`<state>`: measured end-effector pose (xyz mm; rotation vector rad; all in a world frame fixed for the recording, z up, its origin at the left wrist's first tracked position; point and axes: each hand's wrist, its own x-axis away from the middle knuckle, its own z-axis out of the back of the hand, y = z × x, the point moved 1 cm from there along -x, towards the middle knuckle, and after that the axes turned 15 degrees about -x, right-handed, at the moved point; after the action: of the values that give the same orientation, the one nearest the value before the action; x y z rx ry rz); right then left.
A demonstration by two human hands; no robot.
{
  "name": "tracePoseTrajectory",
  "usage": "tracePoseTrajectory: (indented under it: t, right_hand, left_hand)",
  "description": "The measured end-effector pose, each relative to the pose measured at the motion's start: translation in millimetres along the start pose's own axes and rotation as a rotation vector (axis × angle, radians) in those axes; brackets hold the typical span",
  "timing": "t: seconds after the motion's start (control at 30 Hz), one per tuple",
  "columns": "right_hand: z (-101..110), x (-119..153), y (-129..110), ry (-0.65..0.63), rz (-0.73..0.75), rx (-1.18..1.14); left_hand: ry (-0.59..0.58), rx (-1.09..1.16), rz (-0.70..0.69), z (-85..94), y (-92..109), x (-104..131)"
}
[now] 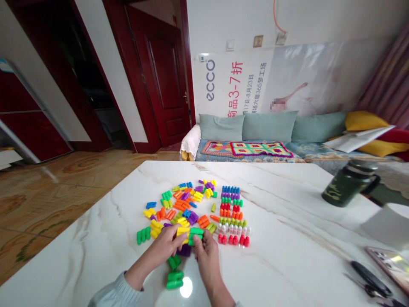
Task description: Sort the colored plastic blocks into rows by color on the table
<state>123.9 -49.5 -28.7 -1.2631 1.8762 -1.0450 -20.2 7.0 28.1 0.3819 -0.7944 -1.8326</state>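
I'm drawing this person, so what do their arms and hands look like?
The left hand and right hand wear no gloves. The left sleeve is pale grey-blue, ending in a cuff above the wrist. Only a sliver of the right sleeve shows.

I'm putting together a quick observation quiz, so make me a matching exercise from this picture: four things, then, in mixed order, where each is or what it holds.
Column one
1. Left hand
2. Right hand
3. Row of blue pieces
4. Dark green flask

Column two
A. On the right side of the table
B. Holding green pieces
C. Farthest back of the lined-up rows
D. Holding yellow pieces

Pairs: 1-D, 2-B, 3-C, 4-A
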Motion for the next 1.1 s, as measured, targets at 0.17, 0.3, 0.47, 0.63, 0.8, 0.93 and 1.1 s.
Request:
tracePoseTrajectory:
  t: [0.17, 0.3, 0.47, 0.63, 0.8, 0.93, 1.1]
  right_hand:
    - [3, -5, 4, 0.134, 0.019, -0.016]
    - [3, -5, 10, 0.101, 0.006, -0.047]
    - [5, -3, 9, 0.012, 0.124, -0.074]
    - [7, -1, -1, 0.001, 0.188, 0.062]
    - [8, 0, -4, 0.030, 0.179, 0.138]
    - [5, 1, -3, -0.022, 0.071, 0.139]
    - [3, 3, -6, -0.019, 0.029, 0.122]
  left_hand:
    - [0.297, 0.172, 0.074, 25.7, -11, -18]
    - [0.322, 0.111, 0.030, 22.8, -11, -32]
    - [0.523, 0.079, -0.186, 5.6, -2, -28]
    - [0.628, -0.231, -0.256, -0.7, -14, -5]
    - [0.569, -0.444, -0.182, -12.3, -31, 22]
    - [0.342, -0.605, -0.277, -32.2, -22, 40]
    - [0.338, -0.682, -0.299, -50.6, -14, 38]
